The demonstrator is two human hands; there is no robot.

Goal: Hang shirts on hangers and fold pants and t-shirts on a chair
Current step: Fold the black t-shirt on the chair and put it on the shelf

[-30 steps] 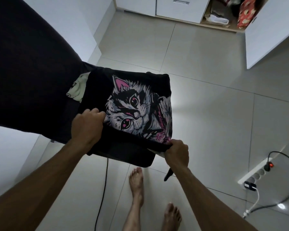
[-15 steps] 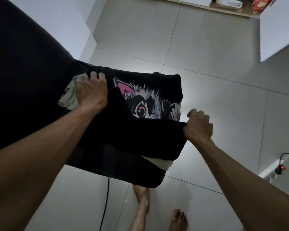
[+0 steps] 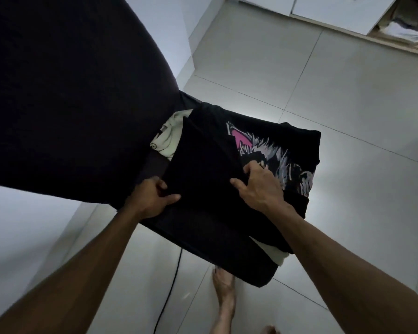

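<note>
Left hand (image 3: pixel 152 197): curled at the near-left edge of the t-shirt (image 3: pixel 203 179), thumb on top, fingers tucked under the fold, pinching the cloth.
Right hand (image 3: pixel 258 186): loosely spread, thumb out, fingers pressing the folded flap's right edge over the print (image 3: pixel 270 150).
T-shirt: black, lying on the chair (image 3: pixel 227 256) seat, a plain panel folded across its left part; long axis runs from near-left to far-right.
Under it: a pale garment (image 3: pixel 167 138) shows at the back left and near right corner.
Hard to make out: most of the print is covered; dim light blurs the folds; chair back fills the upper left.
</note>
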